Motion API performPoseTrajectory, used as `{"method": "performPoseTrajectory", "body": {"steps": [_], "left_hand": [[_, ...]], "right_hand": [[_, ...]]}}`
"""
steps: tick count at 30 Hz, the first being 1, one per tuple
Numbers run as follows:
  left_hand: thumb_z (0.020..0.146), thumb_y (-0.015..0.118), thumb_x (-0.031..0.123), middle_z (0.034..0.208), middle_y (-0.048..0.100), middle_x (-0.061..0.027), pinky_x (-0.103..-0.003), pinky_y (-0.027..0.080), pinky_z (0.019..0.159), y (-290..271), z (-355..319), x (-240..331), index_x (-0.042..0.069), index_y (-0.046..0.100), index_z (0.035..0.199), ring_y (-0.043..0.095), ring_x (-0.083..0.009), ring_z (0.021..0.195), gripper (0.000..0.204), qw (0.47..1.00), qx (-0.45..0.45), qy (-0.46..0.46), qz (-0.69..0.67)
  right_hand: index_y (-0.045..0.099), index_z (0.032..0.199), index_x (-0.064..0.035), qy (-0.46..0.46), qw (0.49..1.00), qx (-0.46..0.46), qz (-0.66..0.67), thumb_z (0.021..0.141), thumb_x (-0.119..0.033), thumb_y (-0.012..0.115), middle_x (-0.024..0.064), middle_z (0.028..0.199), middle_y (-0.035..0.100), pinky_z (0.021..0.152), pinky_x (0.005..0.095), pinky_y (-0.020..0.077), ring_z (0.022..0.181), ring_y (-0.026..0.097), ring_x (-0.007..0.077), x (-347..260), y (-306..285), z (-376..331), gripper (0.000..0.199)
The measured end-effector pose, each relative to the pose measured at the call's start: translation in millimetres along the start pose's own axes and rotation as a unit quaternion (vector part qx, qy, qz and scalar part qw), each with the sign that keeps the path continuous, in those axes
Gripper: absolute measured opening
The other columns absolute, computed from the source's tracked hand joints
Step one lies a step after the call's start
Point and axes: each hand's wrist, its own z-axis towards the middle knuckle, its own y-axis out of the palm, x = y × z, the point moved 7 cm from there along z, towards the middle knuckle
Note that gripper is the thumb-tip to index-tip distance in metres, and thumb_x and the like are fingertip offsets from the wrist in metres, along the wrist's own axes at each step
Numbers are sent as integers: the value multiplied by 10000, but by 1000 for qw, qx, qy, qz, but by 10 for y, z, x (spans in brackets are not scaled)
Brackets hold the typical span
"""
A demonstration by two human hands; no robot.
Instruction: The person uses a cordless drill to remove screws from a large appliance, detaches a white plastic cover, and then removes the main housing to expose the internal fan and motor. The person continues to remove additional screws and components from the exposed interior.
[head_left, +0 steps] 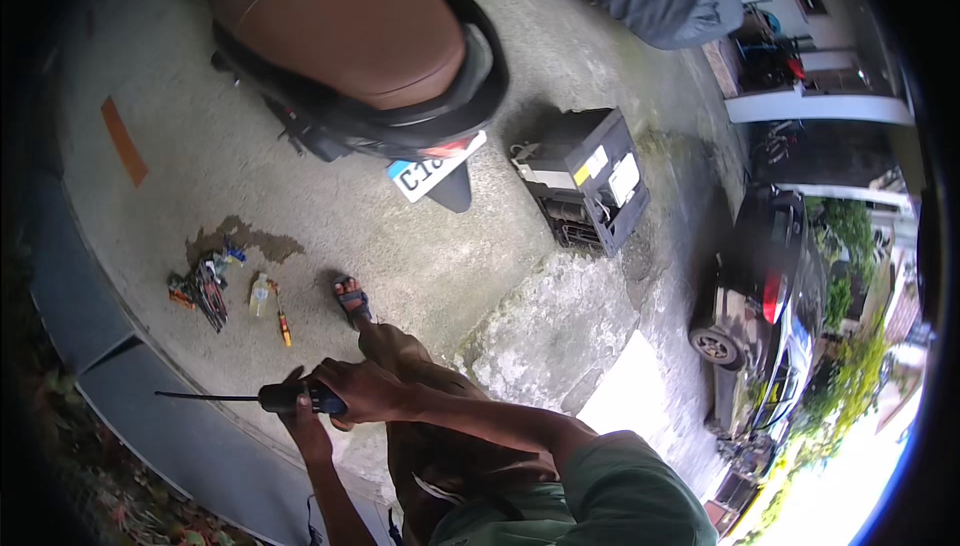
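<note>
Nearest, both hands meet on a long screwdriver [270,398] at about seven o'clock. The right hand [365,389] wraps its dark handle, fingers closed tight around it, likely to steady the thin shaft, which points toward nine o'clock. The left hand [305,424] comes from below, fingers curled against the handle's underside; whether they grip fully cannot be told. Farther, at nine o'clock, loose tools [205,286] and a small bottle [260,294] lie on the concrete floor [420,256], within reach. Farthest, at twelve o'clock, stands a scooter [350,36].
</note>
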Motion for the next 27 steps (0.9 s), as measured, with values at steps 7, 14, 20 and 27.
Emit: {"method": "performPoseTrajectory", "body": {"steps": [7, 14, 20, 27], "left_hand": [[912, 568, 560, 943, 635, -62, -371, 499, 852, 2655, -1718, -505, 44, 595, 1027, 620, -191, 934, 530, 902, -216, -288, -238], [884, 666, 456, 1159, 642, -96, -386, 477, 937, 4941, -3016, -1377, 29, 615, 1152, 593, -194, 1047, 507, 839, -350, -398, -126], [828, 726, 457, 1168, 604, -48, -347, 472, 888, 6953, -3291, -2322, 110, 534, 1346, 558, -125, 1028, 652, 775, -486, -403, 41], [826, 694, 510, 1135, 637, -61, -346, 358, 989, 8853, -3122, -3192, 64, 636, 1226, 544, -166, 1107, 602, 735, -502, -453, 55]], "right_hand": [[379, 1433, -41, -36, 748, 121, 652, 645, -285, 908, 138, 1418, 453, 1011, 407, 457, 1280, 476, 276, 874, -1190, -3543, 981], [556, 1276, -81, 287, 757, 355, 468, 766, -281, 834, 75, 1156, 626, 810, 321, 531, 991, 609, 175, 1874, -993, -5681, 614], [653, 1102, -57, 313, 622, 574, 431, 846, -231, 742, 54, 1020, 683, 870, 342, 475, 934, 618, 178, 3281, -1727, -6600, 322], [683, 981, -65, 363, 610, 596, 375, 873, -231, 679, 12, 812, 647, 706, 322, 494, 742, 618, 140, 4624, -3000, -7231, 198]]}}
